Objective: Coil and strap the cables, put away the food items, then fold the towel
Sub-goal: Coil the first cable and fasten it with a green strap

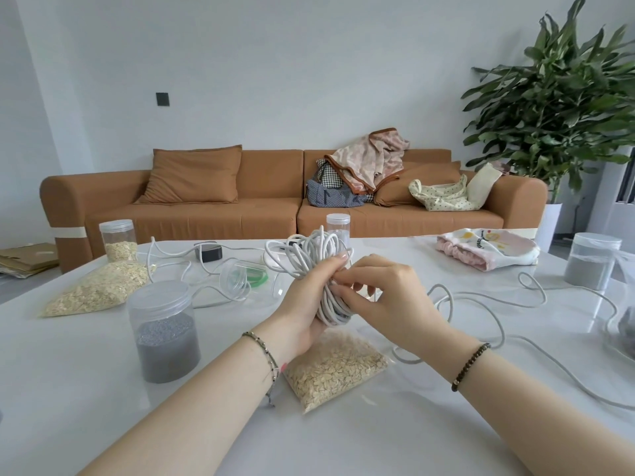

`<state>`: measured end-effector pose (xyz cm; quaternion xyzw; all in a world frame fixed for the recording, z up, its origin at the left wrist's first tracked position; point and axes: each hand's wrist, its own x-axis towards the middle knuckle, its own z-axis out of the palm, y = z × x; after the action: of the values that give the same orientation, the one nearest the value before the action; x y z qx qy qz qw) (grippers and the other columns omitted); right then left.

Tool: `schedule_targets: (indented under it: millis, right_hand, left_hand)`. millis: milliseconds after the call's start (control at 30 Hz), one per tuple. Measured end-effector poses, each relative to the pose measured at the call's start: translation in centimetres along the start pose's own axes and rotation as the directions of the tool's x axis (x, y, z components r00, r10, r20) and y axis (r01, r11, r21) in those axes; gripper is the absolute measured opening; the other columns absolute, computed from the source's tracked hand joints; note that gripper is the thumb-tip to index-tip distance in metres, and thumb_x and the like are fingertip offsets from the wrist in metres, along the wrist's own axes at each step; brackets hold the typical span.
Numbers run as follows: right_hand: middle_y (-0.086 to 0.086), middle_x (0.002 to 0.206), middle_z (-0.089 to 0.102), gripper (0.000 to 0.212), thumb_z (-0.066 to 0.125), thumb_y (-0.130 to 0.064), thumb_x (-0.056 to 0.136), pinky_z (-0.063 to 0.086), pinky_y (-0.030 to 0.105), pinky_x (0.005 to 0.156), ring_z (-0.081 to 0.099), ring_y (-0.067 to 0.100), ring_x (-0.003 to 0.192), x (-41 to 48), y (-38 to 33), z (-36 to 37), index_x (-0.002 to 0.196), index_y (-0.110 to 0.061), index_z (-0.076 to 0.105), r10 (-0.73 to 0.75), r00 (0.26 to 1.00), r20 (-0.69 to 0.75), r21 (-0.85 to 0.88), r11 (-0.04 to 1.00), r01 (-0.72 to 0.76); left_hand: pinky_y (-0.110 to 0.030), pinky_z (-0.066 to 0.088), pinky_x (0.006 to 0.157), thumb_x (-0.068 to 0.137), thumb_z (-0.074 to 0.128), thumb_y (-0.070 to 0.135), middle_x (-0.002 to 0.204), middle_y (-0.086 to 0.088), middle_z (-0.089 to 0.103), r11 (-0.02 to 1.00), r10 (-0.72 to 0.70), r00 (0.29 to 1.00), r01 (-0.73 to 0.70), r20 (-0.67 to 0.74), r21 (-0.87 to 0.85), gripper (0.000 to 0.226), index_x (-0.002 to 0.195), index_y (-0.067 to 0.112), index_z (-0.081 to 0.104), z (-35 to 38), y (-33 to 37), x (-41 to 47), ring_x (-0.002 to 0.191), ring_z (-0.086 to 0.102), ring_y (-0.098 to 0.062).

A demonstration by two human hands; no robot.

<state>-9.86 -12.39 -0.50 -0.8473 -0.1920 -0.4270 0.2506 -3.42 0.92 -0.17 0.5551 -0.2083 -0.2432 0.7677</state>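
My left hand (pixel 309 297) grips a coiled bundle of white cable (pixel 318 255) held upright above the table's middle. My right hand (pixel 385 290) pinches at the bundle's waist from the right, fingers curled onto the strands. A second white cable (pixel 536 297) lies loose across the right side. A bag of oats (pixel 338 367) lies below my hands, and another bag of oats (pixel 99 286) at the left. A jar of grey grains (pixel 165 334) stands left of my hands. The pink and white towel (pixel 488 250) lies bunched at the far right.
A jar with oats (pixel 118 240), a clear tall jar (pixel 338 226), a black adapter (pixel 208 252), an open clear jar on its side with green bands (pixel 247 274) and a grey-filled jar (pixel 592 264) stand on the white table (pixel 103 407). A brown sofa (pixel 240 201) is behind.
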Motion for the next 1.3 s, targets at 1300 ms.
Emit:
schedule_targets:
  millis: [1300]
  right_hand:
    - [-0.015,0.095,0.068,0.058,0.076,-0.059,0.062,0.045,0.027,0.088,0.064,0.002,0.093,1.0,-0.6,-3.5,0.109,-0.026,0.067,0.261,0.921,0.290,0.301,0.888,-0.346]
  left_hand:
    - [-0.027,0.050,0.071,0.076,0.054,0.016,0.075,-0.006,0.050,0.914,-0.390,0.647,0.358,0.656,0.190,0.027,0.102,0.008,0.048,1.1,0.0,-2.6,0.069,0.054,-0.016]
